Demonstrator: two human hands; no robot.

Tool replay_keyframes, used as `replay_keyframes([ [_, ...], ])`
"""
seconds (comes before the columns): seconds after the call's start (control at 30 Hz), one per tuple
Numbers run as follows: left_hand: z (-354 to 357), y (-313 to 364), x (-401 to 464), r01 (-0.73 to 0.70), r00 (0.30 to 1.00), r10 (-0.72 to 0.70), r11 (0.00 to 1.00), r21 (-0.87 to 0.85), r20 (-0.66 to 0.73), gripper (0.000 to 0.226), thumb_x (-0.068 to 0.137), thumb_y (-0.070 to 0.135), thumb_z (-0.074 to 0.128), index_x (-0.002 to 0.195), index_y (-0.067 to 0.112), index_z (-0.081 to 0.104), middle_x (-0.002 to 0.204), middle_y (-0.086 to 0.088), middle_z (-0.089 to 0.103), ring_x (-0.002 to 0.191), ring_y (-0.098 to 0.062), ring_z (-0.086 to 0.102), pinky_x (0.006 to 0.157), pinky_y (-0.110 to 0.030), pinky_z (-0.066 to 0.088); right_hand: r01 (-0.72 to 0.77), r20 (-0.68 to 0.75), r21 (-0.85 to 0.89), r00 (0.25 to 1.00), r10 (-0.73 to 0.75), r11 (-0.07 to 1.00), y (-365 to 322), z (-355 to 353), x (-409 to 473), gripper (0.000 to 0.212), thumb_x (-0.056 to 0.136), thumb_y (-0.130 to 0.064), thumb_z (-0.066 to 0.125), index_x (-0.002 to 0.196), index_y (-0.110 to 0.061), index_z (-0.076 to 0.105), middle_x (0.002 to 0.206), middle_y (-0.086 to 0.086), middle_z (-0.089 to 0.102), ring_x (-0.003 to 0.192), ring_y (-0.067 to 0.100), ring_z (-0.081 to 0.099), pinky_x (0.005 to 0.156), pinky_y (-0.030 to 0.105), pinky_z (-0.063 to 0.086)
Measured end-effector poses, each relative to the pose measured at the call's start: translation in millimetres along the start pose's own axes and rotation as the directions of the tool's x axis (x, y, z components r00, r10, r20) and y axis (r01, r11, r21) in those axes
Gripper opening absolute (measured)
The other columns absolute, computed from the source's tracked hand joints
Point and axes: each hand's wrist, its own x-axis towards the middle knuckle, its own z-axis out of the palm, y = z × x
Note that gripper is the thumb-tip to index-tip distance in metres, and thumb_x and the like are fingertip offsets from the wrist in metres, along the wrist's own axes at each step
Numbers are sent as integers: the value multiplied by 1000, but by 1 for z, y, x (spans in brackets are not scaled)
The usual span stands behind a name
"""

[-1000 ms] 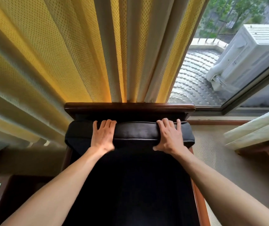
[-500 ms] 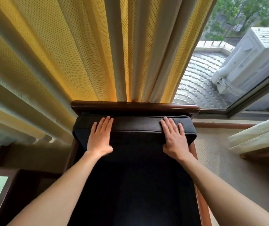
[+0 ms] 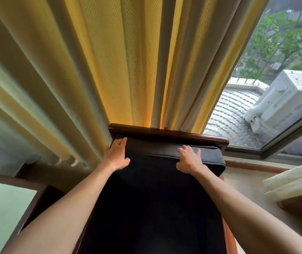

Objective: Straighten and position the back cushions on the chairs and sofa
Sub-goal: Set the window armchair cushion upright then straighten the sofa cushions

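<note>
Left hand (image 3: 116, 156): you slid it out to the back cushion's (image 3: 165, 162) left corner.
Right hand (image 3: 189, 161): your fingers now lie flatter, no longer curled over its top.

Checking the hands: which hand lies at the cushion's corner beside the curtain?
The left hand, at the back cushion's curtain-side corner; the right hand lies further in.

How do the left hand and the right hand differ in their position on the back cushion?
The left hand lies at the left end of the back cushion, beside the curtain; the right hand lies inward from the cushion's right end. The left hand's fingertips reach almost to the wooden chair frame; the right hand's stop lower, on the cushion's top edge. Both hands press flat with straight fingers.
</note>
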Motion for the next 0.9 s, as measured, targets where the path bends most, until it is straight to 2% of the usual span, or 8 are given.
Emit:
replay_keyframes([
  [0.07,-33,-5,-19,23,999,-27,991,-134,-35,65,96,35,52,151,13,26,148,-14,43,133,-31,45,107,-44,40,45,-51,54,998,-42,998,-40,-27,-11,40,84,-18,59,124,-14,58,130,7,57,121,28,53,103,50,42],
  [0.13,-73,-18,-48,21,995,-42,977,-214,-93,42,101,35,42,134,11,49,134,-16,57,118,-32,56,96,-38,46,110,-106,117,989,-98,987,-90,-56,-27,36,87,-18,58,122,-17,62,121,7,63,109,29,61,90,44,51],
  [0.23,-136,-49,-110,19,978,-59,980,-199,-201,32,102,29,38,102,8,62,112,-14,66,96,-29,59,76,-32,41,230,-185,104,960,-208,968,-168,-96,-59,29,91,-19,53,118,-17,65,116,8,65,102,30,63,82,38,54],
  [0.4,-219,-149,-253,109,902,-171,978,-175,-395,33,99,39,43,108,15,64,115,-11,68,104,-30,62,82,-34,48,459,-310,91,856,-413,884,-313,-135,-152,30,89,-23,56,116,-20,67,119,4,66,104,28,64,82,36,53],
  [0.5,-253,-207,-355,164,848,-232,970,-179,-477,34,100,38,41,108,14,64,115,-9,67,104,-29,61,81,-34,46,582,-348,84,777,-524,808,-398,-140,-217,19,86,-23,60,102,-19,68,108,1,68,101,26,65,75,33,52],
  [0.6,-273,-271,-471,258,768,-324,946,-195,-553,32,99,39,45,103,15,65,112,-8,68,104,-31,62,84,-38,49,698,-369,17,669,-644,716,-493,-129,-298,28,86,-28,62,114,-25,68,120,-1,64,109,27,62,81,32,49],
  [0.73,-273,-346,-618,409,643,-473,877,-253,-602,29,96,37,49,93,13,64,105,-8,69,100,-32,62,81,-38,50,826,-334,-6,529,-780,563,-613,-93,-406,26,85,-31,63,110,-30,69,119,-2,64,107,27,63,78,30,43],
  [0.9,-237,-428,-791,591,476,-635,743,-314,-608,33,95,40,55,119,18,63,122,2,64,111,-21,56,81,-31,39,945,-219,-51,305,-927,323,-744,-26,-535,27,83,-28,64,109,-26,70,112,-3,67,104,26,63,79,30,46],
])
